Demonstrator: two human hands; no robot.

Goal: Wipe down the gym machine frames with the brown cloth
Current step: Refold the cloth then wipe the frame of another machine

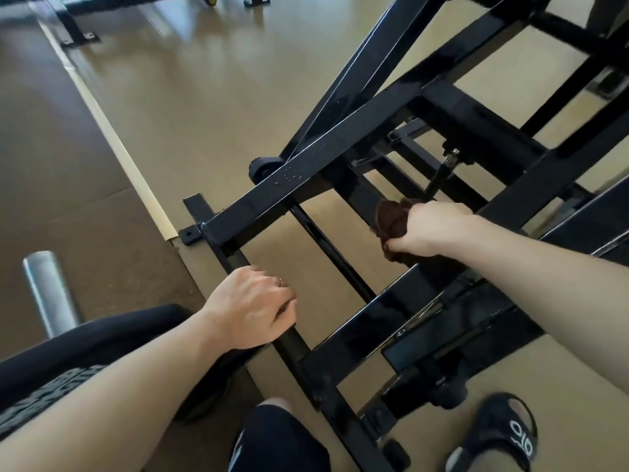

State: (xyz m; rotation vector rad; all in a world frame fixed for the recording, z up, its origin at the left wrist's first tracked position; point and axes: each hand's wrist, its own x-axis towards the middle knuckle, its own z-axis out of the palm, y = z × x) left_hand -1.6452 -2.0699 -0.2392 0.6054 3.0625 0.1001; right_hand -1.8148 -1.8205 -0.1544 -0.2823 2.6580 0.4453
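The black gym machine frame (306,161) fills the middle and right of the head view, its square tubes crossing low over the floor. My right hand (432,229) grips the bunched brown cloth (391,219) and presses it onto a slanted black bar deep inside the frame. My left hand (252,310) holds the low base rail (296,342) at the frame's left side, fingers curled over it. A ring shows on that hand.
A tan floor (204,97) meets a brown mat (51,165) on the left along a pale strip. A grey cylinder (49,291) lies at lower left. My knee (279,437) and a black sandal (500,434) sit below. More machine feet (78,37) stand far off.
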